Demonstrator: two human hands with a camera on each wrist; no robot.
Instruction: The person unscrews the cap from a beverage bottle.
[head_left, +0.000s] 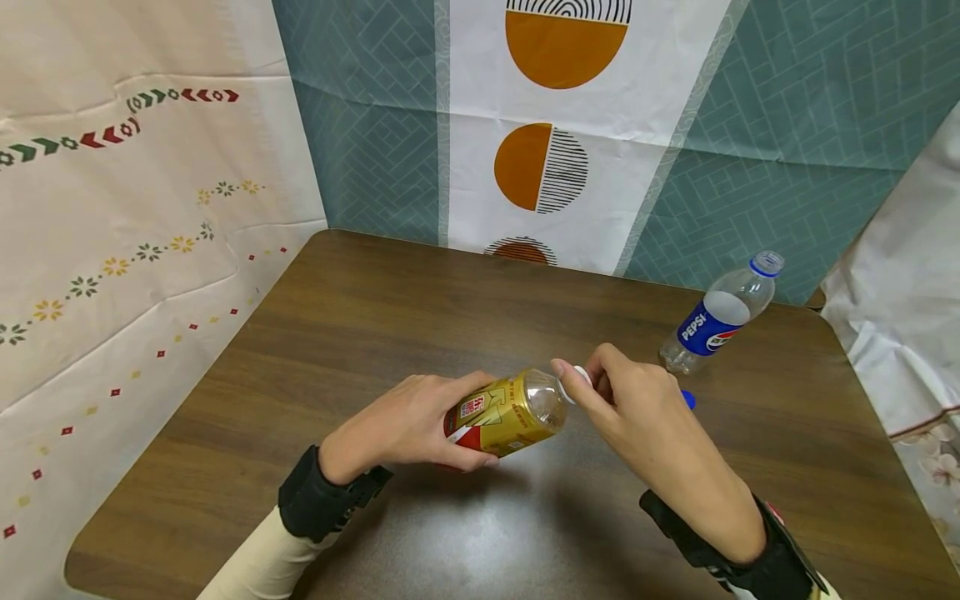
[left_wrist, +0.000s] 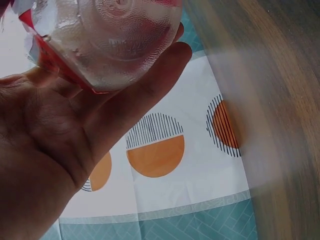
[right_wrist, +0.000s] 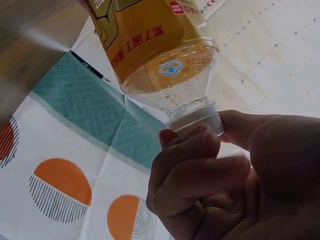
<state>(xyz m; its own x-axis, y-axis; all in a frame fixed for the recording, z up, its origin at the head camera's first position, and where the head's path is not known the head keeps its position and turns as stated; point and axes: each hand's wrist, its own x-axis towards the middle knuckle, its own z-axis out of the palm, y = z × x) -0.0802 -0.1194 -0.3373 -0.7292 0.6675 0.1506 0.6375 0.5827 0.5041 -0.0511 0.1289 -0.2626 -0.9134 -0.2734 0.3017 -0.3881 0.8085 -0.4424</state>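
Observation:
A clear plastic drink bottle (head_left: 513, 414) with a gold and red label is held tilted above the table, its neck towards the right. My left hand (head_left: 408, 423) grips its lower part, fingers and thumb around the label. In the left wrist view the ribbed bottle base (left_wrist: 127, 47) faces the camera above the palm. At the neck, my right hand (head_left: 651, 417) pinches the white cap (right_wrist: 197, 121) between thumb and fingers. The cap sits on the neck in the right wrist view; how tightly cannot be told. Droplets cling inside the clear shoulder, and no liquid level shows.
An uncapped Pepsi bottle (head_left: 707, 325) stands at the back right of the brown wooden table (head_left: 420, 292). A blue cap (head_left: 687, 399) lies near it, partly hidden behind the right hand. Patterned cloths (head_left: 375, 142) hang along the back and both sides.

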